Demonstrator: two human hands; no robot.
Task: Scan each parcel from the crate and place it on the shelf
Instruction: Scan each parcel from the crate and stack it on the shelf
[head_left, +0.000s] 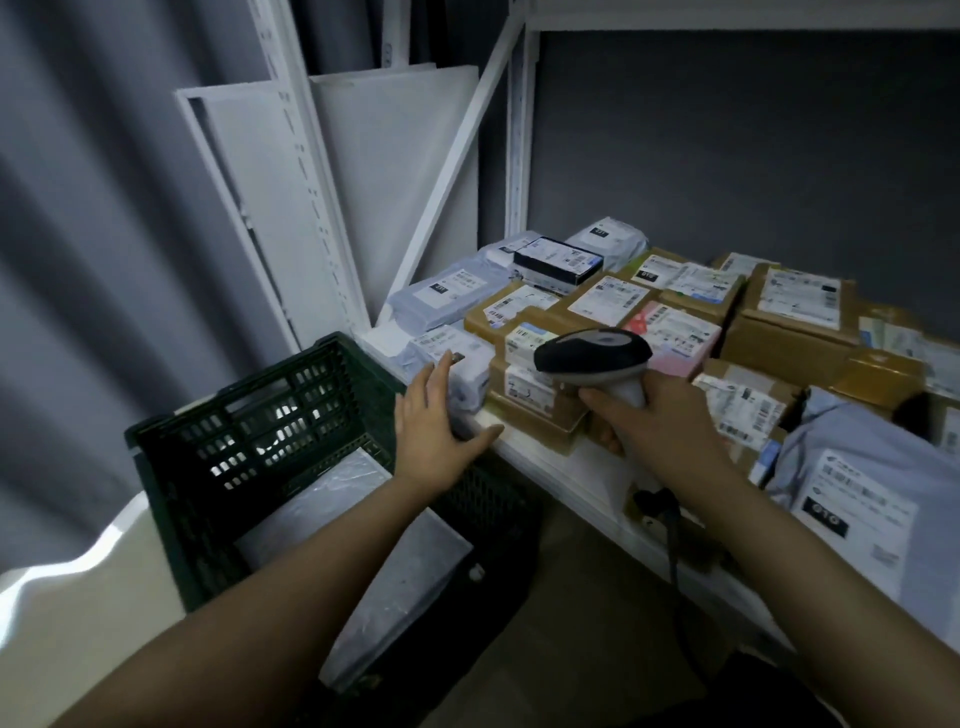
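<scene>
Where the dark green crate stands at the lower left, pale plastic-wrapped parcels are seen lying inside it, just below the front edge of the white shelf. Above the crate's right rim the left arm is stretched forward, and the left hand is held flat with fingers spread, the palm laid against the near side of a grey poly-bag parcel that rests at the shelf's front left corner; nothing is gripped by it. Further right, the shelf is covered with brown cardboard boxes, grey mailer bags and a black box, all labelled and packed close together. The right arm is extended over the shelf edge, and the right hand is closed around the pale handle of a barcode scanner, whose dark head is turned left over the boxes. A dark cable is seen hanging below the wrist.
</scene>
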